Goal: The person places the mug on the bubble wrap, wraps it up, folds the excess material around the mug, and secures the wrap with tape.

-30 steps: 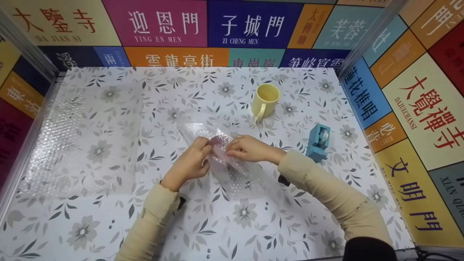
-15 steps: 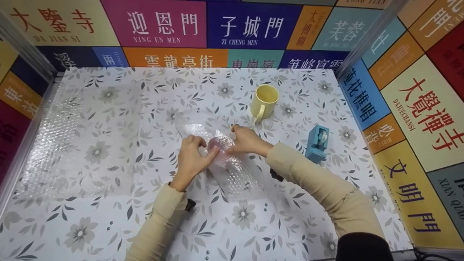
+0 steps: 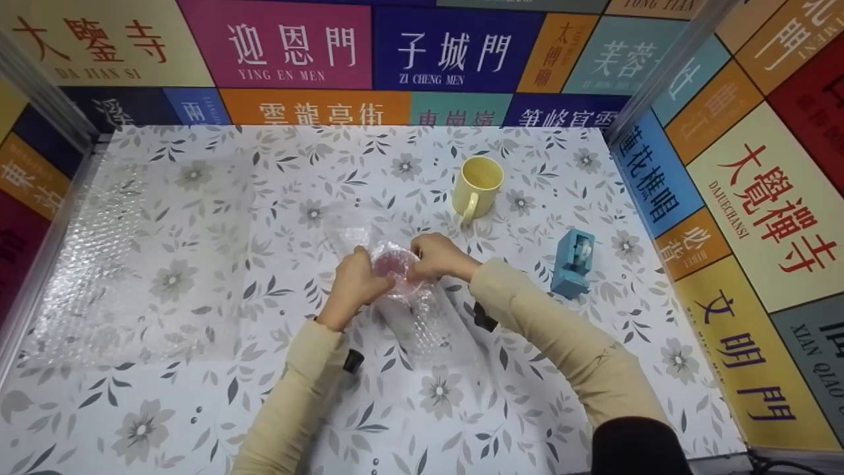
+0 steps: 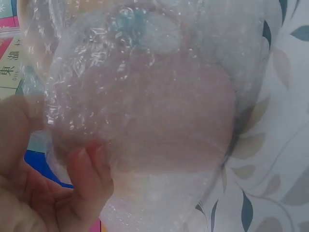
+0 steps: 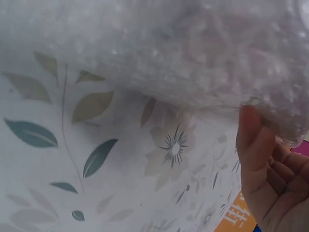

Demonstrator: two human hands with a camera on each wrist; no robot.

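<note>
Between my hands stands a pink mug [image 3: 394, 262], its round opening facing up, with bubble wrap [image 3: 432, 333] around it. The wrap's loose end spreads over the table toward me. On the mug's left side, my left hand [image 3: 358, 284] pinches the wrap near the rim. My right hand [image 3: 440, 256] grips the wrap at the rim's right side. In the left wrist view, the mug's pink wall [image 4: 154, 111] shows blurred through the film. Fingertips pinch the wrap's edge [image 5: 251, 104] in the right wrist view.
A yellow mug [image 3: 478, 188] stands behind my right hand. To the right is a blue tape dispenser [image 3: 572, 262]. Another sheet of bubble wrap [image 3: 99, 264] lies flat at the left. Printed panels [image 3: 297, 49] border the floral tabletop [image 3: 297, 422].
The pink mug, mostly covered by wrap and hands earlier, now shows its round opening. My fingers have shifted from the wrap above it to both sides of its rim.
</note>
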